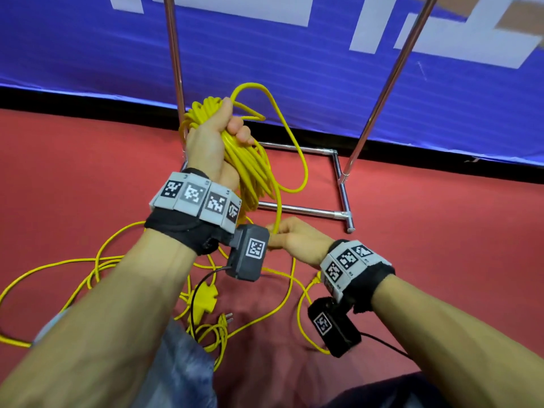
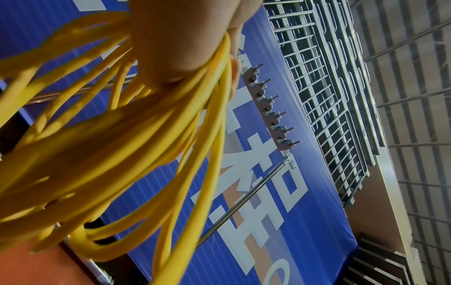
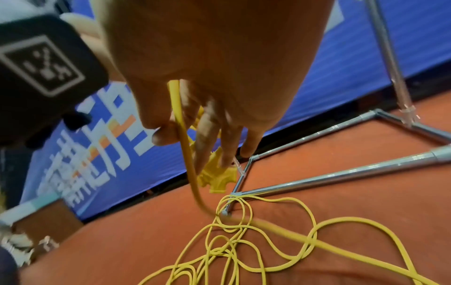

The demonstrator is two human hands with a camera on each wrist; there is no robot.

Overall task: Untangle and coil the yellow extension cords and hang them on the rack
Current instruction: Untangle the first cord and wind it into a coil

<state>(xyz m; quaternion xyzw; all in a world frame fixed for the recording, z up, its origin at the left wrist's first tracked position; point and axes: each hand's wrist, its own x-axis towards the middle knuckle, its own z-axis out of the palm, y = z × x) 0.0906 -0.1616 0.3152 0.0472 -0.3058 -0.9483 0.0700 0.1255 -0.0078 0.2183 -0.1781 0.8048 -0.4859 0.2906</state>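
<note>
My left hand (image 1: 216, 136) is raised and grips a thick coil of yellow extension cord (image 1: 250, 166), whose loops hang blurred in the left wrist view as the coil (image 2: 117, 154) under the hand (image 2: 175, 38). One strand drops from the coil to my right hand (image 1: 291, 237), which pinches that cord strand (image 3: 182, 123) between thumb and fingers (image 3: 207, 135). Loose yellow cord (image 1: 97, 266) lies tangled on the red floor, with a yellow multi-outlet end (image 1: 204, 298) and a plug (image 1: 226, 318). The chrome rack (image 1: 341, 184) stands just beyond; its hook bar (image 2: 270, 113) shows overhead.
A blue banner (image 1: 294, 69) hangs behind the rack's two upright poles (image 1: 173, 54). The rack's base tubes (image 3: 341, 173) lie on the red carpet (image 1: 441, 245), with loose cord loops (image 3: 244, 221) around one foot. A wire grid panel (image 2: 329, 96) hangs above.
</note>
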